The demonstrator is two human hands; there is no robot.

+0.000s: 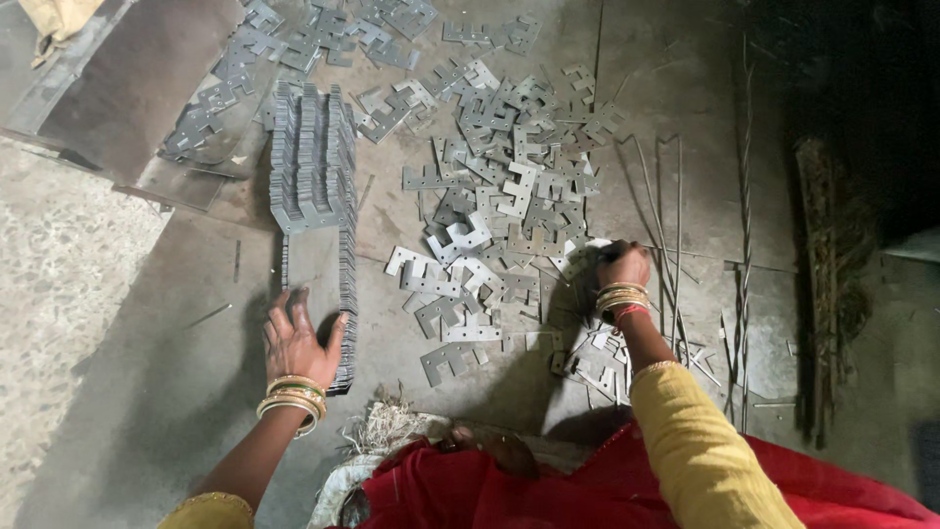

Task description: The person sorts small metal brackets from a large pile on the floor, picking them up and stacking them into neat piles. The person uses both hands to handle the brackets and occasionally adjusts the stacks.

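My left hand [296,340] rests with spread fingers on the near end of a long row of stacked grey metal plates [313,176] lying on the floor. My right hand [623,266] is closed around one or more flat notched metal pieces at the right edge of a scattered heap of such stamped pieces [504,186]. Both wrists wear gold bangles, and the right arm has a yellow sleeve [700,441]. What exactly sits inside the right fist is hidden.
More stamped pieces [597,358] lie by my right forearm and at the top left [225,83]. Thin metal rods [676,245] and a twisted bar [744,196] lie to the right. Red cloth [548,490] covers my lap.
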